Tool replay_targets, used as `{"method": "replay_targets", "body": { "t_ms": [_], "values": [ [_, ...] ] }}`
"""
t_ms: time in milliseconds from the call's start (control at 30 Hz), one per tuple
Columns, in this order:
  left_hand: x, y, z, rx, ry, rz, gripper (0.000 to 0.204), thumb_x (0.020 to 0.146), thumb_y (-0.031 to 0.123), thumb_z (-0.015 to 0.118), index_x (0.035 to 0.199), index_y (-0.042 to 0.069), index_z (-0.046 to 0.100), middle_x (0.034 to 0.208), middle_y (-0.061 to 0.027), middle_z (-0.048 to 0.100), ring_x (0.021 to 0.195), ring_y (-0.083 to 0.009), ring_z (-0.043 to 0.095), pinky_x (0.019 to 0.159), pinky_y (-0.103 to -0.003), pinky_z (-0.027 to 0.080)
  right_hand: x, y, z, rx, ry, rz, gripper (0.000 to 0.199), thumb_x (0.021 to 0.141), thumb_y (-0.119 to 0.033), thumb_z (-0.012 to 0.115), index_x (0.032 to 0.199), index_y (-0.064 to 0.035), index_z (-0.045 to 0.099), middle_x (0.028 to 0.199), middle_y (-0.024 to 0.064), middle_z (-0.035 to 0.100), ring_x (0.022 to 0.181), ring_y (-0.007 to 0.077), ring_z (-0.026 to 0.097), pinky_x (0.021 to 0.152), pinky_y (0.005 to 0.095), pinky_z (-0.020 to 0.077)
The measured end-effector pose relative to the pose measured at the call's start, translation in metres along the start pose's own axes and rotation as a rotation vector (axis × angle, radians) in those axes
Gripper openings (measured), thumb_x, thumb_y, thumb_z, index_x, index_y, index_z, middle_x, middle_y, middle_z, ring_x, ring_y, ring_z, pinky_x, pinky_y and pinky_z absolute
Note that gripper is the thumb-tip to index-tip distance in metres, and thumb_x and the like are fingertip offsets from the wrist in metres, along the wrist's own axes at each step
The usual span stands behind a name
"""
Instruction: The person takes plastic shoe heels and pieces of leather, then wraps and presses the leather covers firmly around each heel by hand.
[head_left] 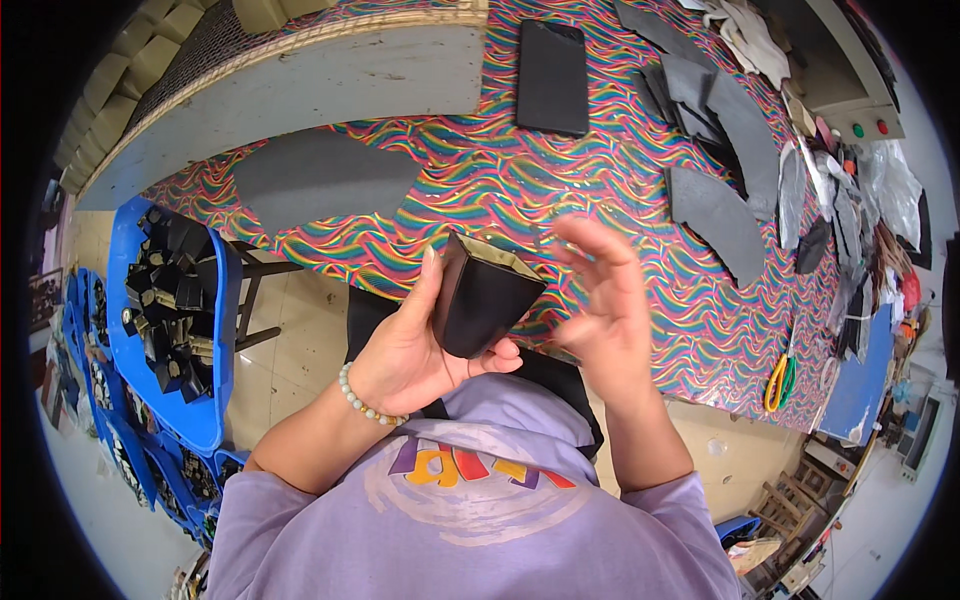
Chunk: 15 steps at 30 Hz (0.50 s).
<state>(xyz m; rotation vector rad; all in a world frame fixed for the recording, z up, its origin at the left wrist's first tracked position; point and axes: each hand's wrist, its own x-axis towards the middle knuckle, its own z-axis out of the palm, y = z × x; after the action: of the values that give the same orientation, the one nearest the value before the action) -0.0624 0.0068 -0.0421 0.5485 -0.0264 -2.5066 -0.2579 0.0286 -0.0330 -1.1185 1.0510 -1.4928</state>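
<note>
My left hand (395,355) is wrapped round a black tapered holder (483,305), shaped like an angular cup. Its smooth outside narrows toward the lower end, and the wide mouth at the top shows a cream-coloured inside. The thumb lies along its left side while the fingers come round underneath. To the right of the holder, apart from it, my right hand (608,310) is raised with its fingers loosely bent and spread. Nothing shows in that hand, and its fingertips are slightly blurred.
A patterned cloth (480,180) covers the table. On it lie a grey oval sheet (325,180), a black phone (552,75), curved dark pieces (715,215) and scissors (776,385). A grey board (330,85) stands at the back left. Blue tray (222,390), left, holds many black holders.
</note>
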Motion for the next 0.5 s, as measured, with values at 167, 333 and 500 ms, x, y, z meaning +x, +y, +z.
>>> {"method": "replay_targets", "body": {
  "t_ms": [167,333,500],
  "values": [
    [-0.005,-0.008,0.006,0.073,0.037,-0.002,0.062,0.097,0.059,0.027,0.122,0.007,0.052,0.102,-0.0127,0.064,0.076,-0.0225,0.068,0.077,-0.042,0.058,-0.006,0.002,0.010,-0.224,-0.083,0.046,0.020,0.085,-0.013,0.069,0.101,-0.0014,0.065,0.096,0.0083,0.066,0.090,0.0198,0.064,0.079,0.0311,0.0508],
    [-0.012,-0.012,0.011,0.106,0.085,0.014,0.063,0.097,0.059,0.027,0.122,0.006,0.051,0.102,-0.0151,0.064,0.077,-0.0230,0.068,0.077,-0.043,0.058,-0.011,-0.004,0.004,-0.292,-0.134,-0.048,0.018,0.093,-0.009,0.059,0.107,-0.0004,0.066,0.099,0.0098,0.068,0.086,0.0174,0.065,0.072,0.0276,0.0520],
    [-0.012,-0.009,0.003,0.080,0.116,-0.027,0.065,0.097,0.059,0.025,0.125,0.005,0.049,0.104,-0.0177,0.063,0.077,-0.0243,0.068,0.078,-0.044,0.058,-0.008,-0.010,-0.001,-0.041,-0.158,0.197,0.028,0.092,-0.006,0.058,0.120,-0.0015,0.060,0.112,0.0113,0.064,0.098,0.0185,0.063,0.084,0.0319,0.0501]
  ]
}}
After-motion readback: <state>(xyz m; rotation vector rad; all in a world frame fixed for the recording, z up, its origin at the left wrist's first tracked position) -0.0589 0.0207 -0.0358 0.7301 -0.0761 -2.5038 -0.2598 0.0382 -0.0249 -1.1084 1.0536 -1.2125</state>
